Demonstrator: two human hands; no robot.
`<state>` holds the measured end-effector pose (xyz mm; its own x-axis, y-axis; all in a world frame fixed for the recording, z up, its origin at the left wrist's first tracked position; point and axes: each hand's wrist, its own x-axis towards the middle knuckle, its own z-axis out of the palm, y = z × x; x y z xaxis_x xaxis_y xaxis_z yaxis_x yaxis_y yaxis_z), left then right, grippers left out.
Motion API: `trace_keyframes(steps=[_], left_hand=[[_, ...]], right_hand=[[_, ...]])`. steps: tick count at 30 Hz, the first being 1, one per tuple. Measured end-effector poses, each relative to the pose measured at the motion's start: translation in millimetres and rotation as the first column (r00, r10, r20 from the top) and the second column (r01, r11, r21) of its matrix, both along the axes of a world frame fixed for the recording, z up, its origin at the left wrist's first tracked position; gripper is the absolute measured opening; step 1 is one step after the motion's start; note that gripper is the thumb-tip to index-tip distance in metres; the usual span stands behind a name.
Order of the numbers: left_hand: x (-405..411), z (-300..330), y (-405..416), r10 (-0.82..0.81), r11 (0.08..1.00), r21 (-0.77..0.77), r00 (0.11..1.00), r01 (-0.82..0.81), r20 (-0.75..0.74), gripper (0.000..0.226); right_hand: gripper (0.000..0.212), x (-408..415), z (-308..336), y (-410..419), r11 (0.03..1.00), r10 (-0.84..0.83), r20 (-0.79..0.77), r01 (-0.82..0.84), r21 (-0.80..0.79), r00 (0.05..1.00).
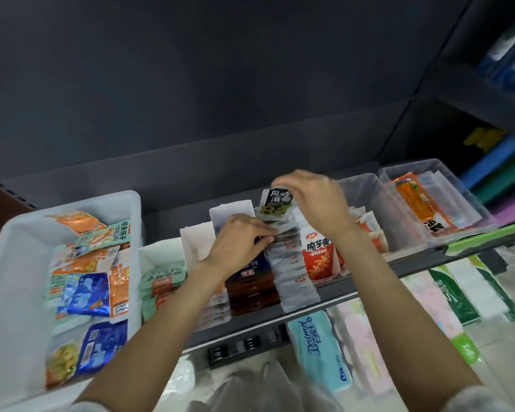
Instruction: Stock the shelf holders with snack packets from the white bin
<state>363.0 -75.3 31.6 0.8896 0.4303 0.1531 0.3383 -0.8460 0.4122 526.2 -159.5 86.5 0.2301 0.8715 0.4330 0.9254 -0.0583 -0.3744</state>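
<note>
The white bin (21,263) stands at the left of the shelf, with several orange, green and blue snack packets (87,263) in it. To its right stand white shelf holders (191,242) with rows of packets. My right hand (315,200) pinches the top of a black packet (275,202), upright over the back of the grey-packet row (292,272). My left hand (241,242) pinches the tops of packets in that row, just below the black packet. A red and white packet (318,254) stands at the front of the holder to the right.
Two clear plastic tubs (369,197) stand on the shelf's right part; the far one holds orange packets (416,200). The grey shelf edge (369,281) runs in front. Tissue packs (321,349) lie on the shelf below. The dark shelf back rises behind.
</note>
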Motion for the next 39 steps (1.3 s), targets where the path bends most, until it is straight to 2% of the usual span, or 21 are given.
trace_keyframes(steps=[2,4,7,11,13,15,18,21,23,26,31,33,35,39], left_hand=[[-1,-1,-1,0.014,1.000,0.014,1.000,-0.014,0.013,0.020],[-1,-2,0,0.035,0.999,0.019,0.999,-0.035,0.031,0.020],[-3,-3,-1,0.044,0.999,0.009,0.998,-0.045,0.038,0.023],[-9,-3,-3,0.088,0.996,0.001,0.994,-0.088,0.057,0.029],[-20,3,-5,0.124,0.992,-0.016,0.984,-0.123,0.130,0.028],[-39,13,-6,0.179,0.984,-0.023,0.958,-0.179,0.223,0.029],[-82,29,-10,0.326,0.944,-0.066,0.877,-0.325,0.353,0.023],[-138,34,-14,0.503,0.858,-0.146,0.747,-0.493,0.435,0.021],[-177,28,-16,0.624,0.778,-0.244,0.672,-0.578,0.399,0.021],[-234,6,-10,0.776,0.630,-0.358,0.575,-0.689,0.259,0.013],[-316,-27,25,0.870,0.470,-0.376,0.492,-0.799,0.042,0.027],[-336,-35,47,0.854,0.475,-0.391,0.520,-0.788,-0.009,0.036],[-350,-41,73,0.814,0.531,-0.360,0.580,-0.767,-0.035,0.042],[-354,-46,123,0.704,0.664,-0.297,0.708,-0.686,-0.057,0.051]], right_hand=[[0.034,-10,-9,13,0.971,0.069,0.121,-0.039,-0.235,0.990],[0.036,-13,-19,18,0.918,0.113,0.162,-0.041,-0.394,0.980],[0.037,-6,-31,21,0.889,0.131,0.192,-0.030,-0.457,0.972],[0.044,-8,-50,16,0.857,0.158,0.159,-0.055,-0.512,0.974],[0.046,-11,-56,7,0.892,0.125,0.128,-0.055,-0.450,0.984],[0.041,-19,-52,-2,0.964,0.032,0.065,-0.014,-0.265,0.997],[0.033,-49,-34,-14,0.999,-0.022,-0.167,0.026,0.024,0.986],[0.028,-96,-19,-13,0.995,0.096,-0.270,-0.090,0.037,0.958],[0.029,-129,-19,-2,0.975,0.207,-0.267,-0.222,-0.028,0.941],[0.034,-183,-20,20,0.908,0.358,-0.245,-0.396,-0.132,0.901],[0.028,-265,-37,59,0.773,0.455,-0.267,-0.526,-0.356,0.850],[0.031,-294,-53,78,0.751,0.448,-0.268,-0.522,-0.404,0.853],[0.036,-319,-71,102,0.751,0.408,-0.247,-0.477,-0.456,0.879],[0.043,-351,-95,159,0.823,0.258,-0.129,-0.288,-0.490,0.957]])
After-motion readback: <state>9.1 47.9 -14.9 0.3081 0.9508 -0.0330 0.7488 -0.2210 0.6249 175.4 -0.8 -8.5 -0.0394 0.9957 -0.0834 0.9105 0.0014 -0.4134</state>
